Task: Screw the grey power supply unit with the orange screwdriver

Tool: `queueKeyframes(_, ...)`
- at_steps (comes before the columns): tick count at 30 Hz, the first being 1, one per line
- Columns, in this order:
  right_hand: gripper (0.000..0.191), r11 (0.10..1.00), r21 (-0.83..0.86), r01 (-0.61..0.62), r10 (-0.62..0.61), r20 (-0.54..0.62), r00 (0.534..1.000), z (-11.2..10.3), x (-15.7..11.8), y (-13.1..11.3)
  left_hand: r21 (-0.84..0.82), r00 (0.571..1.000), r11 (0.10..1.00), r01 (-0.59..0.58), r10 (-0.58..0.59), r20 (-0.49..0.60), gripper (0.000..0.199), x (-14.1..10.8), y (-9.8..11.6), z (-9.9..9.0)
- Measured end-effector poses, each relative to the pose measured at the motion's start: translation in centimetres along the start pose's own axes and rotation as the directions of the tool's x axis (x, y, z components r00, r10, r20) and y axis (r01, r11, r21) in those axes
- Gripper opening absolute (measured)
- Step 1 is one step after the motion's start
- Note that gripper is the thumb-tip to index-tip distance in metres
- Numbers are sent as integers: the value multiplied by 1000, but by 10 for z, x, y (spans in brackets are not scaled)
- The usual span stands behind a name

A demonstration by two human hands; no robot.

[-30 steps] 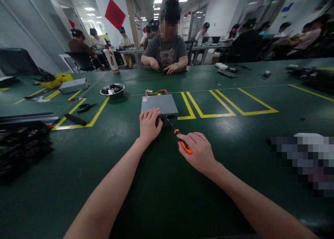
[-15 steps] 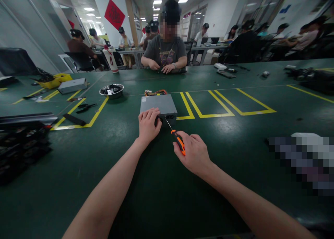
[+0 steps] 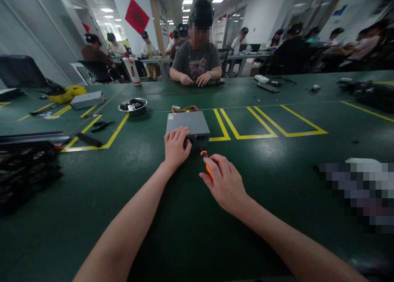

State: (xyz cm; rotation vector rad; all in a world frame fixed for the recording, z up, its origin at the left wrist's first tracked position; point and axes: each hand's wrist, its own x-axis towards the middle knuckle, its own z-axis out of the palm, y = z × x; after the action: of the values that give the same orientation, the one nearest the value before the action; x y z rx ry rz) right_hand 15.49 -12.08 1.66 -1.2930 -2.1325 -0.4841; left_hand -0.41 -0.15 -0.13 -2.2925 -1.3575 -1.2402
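Observation:
A grey metal computer power supply (image 3: 193, 121) lies on the green table, its power socket facing me and coloured wires (image 3: 188, 108) coming out at its back. My left hand (image 3: 177, 147) grips its near left corner, fingers on the top and thumb down the front face. In my right hand (image 3: 224, 177) is a screwdriver (image 3: 204, 154) with an orange and black handle, partly covered by the fingers. Its thin shaft points up at the front face, below the socket; whether the tip touches cannot be made out.
Left of the power supply stands a metal bowl (image 3: 132, 112) of small dark parts. Farther left are another grey metal box (image 3: 88, 100), a yellow container (image 3: 69, 94) and stacked black parts (image 3: 27, 175). A person (image 3: 197, 60) works across the table (image 3: 292, 171).
My right hand has shifted slightly left and its fingers have rolled around the screwdriver handle. The screwdriver's shaft stands steeper in view. My left hand keeps its place on the power supply.

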Motion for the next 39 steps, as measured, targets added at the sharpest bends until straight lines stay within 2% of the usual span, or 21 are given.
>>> queueKeyframes(2,29,999,29,36,-35,-28,999,2,-1,1,4,1000,1000,2,-2,1,22,0,0,0)
queueKeyframes(7,32,972,131,195,-184,-89,979,4,-1,3,5,1000,1000,1,-1,7,22,0,-1,-1)
queueKeyframes(14,20,986,103,132,-115,-152,982,10,0,6,11,1000,1000,-4,4,13,23,0,-1,-2)
queueKeyframes(21,31,939,184,289,-274,-102,956,13,-1,6,20,1000,1000,-9,8,8,23,0,-1,-2)
queueKeyframes(27,23,971,145,189,-168,-143,975,13,0,6,7,1000,1000,-2,2,15,24,0,0,-2)
queueKeyframes(30,24,970,139,202,-183,-136,974,15,-1,7,7,1000,1000,3,-3,22,24,0,0,-2)
queueKeyframes(35,36,933,238,269,-239,-149,960,16,-1,7,-2,1000,1000,11,-11,18,25,0,0,-1)
queueKeyframes(39,27,962,187,197,-165,-170,971,15,-1,7,8,1000,1000,3,-3,18,24,-1,-1,-1)
